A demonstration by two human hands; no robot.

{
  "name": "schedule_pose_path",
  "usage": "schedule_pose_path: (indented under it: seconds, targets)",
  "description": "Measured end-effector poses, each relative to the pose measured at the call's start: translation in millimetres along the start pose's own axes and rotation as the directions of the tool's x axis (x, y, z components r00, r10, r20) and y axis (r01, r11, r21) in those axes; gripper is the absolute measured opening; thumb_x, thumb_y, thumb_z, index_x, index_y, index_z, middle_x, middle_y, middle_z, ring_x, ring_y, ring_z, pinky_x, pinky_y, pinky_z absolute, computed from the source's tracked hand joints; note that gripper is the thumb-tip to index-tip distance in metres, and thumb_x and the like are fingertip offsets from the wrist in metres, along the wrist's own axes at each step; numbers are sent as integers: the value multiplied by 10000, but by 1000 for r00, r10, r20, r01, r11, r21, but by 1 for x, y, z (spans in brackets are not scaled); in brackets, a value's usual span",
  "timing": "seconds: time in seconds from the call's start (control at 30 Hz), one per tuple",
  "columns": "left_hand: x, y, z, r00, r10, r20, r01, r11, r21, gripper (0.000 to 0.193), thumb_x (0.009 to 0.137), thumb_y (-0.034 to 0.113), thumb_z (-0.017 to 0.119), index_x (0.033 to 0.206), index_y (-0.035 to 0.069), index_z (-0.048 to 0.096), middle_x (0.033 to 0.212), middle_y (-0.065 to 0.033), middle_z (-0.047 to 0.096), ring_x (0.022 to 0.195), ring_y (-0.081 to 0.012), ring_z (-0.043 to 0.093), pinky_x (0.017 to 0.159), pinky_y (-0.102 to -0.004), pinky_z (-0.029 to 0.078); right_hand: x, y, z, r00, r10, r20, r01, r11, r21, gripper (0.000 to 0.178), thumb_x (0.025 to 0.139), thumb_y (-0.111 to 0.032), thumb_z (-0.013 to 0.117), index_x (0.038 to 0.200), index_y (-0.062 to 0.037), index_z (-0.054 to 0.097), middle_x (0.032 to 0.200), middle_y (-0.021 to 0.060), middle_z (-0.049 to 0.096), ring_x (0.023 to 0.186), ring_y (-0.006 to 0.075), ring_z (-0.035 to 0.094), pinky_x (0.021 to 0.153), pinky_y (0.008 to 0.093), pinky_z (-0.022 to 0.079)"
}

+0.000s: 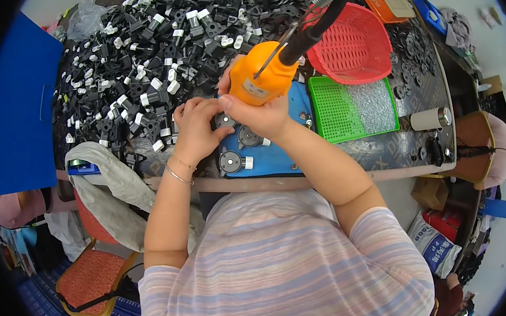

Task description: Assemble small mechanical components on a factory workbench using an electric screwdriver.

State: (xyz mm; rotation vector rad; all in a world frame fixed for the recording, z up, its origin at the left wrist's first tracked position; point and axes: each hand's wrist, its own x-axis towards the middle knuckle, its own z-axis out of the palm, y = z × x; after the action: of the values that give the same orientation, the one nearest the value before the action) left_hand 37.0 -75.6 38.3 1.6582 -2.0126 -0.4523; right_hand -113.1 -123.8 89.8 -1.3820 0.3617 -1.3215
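1. Orange driver (264, 70) fills our closed right hand (263, 116); we should hold it square.
2. Our left hand (197, 125) pinches the black part (225, 121) near the table's (378, 159) front edge; we should steady it flat.

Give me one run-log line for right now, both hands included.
right hand: around orange tool | left hand: holding round black part | nearby: blue mat, green tray, red basket

Bright, even light; dark, bent fisheye edges
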Motion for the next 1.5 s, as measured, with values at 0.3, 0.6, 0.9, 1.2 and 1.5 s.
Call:
schedule_pose_path:
  seconds: [0.3,0.6,0.9,1.2,1.5]
  targets:
    - [3,-19,11,998,-24,66,29,996,-88,461,591,244,822,1000,121,648,994,-8,637,1079,-225,496,965,-465,258,-1,3,1,986,84,147,-86,996,9,406,742,25,684,1092,-53,493,949,57,579,877,127,573,766,282,485]
    - [4,8,5,993,-6,120,7,1000,-11,447,603,255,812,1008,127,674,1097,28,640,1085,-210,494,998,-467,236,-26,-13,-33,1000,-27,13,26,996,86,224,714,-5,693,867,-17,531,909,102,525,764,168,565,679,269,481]
    - [4,21,10,994,-5,111,-2,998,67,464,620,245,800,1042,116,656,1125,4,625,1093,-223,500,998,-474,239,-3,-41,-38,988,107,110,-117,989,88,385,690,-63,759,1027,-2,583,893,58,577,760,126,566,689,249,468]
    - [-25,33,5,994,80,-80,-79,997,8,437,616,335,792,980,135,655,1166,-64,567,1148,-275,453,989,-442,227,-55,-98,-116,946,-223,-234,221,975,-33,398,781,-154,645,1119,1,503,939,112,540,732,186,558,654,317,453]
    - [-40,40,15,995,99,9,-99,988,121,485,562,313,815,989,138,666,1330,-84,447,1248,-322,353,1017,-492,188,-102,-112,-154,837,-370,-402,316,928,-197,366,761,-82,671,1057,20,482,908,129,550,696,189,573,640,304,475]
